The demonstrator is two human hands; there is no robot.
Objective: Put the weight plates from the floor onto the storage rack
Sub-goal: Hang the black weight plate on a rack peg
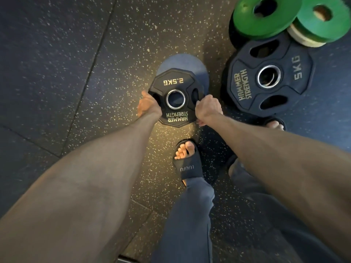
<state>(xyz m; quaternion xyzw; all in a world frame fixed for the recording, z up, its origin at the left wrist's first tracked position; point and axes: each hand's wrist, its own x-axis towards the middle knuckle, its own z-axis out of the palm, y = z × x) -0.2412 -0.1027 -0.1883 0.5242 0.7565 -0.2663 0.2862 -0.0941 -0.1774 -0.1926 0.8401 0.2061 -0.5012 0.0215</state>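
A small black 2.5 kg plate (173,82) with a steel centre ring is held flat above the speckled floor. My left hand (147,105) grips its left edge and my right hand (208,108) grips its right grip slot. A larger black 5 kg plate (245,84) lies to the right on another black plate. Two green plates (245,21) (331,29) lie at the top right, the right one on a pale disc. No storage rack is in view.
A round grey-blue pad (197,64) lies on the floor under the held plate. My feet in black slides (187,168) stand just below it, one beside the 5 kg plate. Dark rubber floor tiles (57,73) spread to the left.
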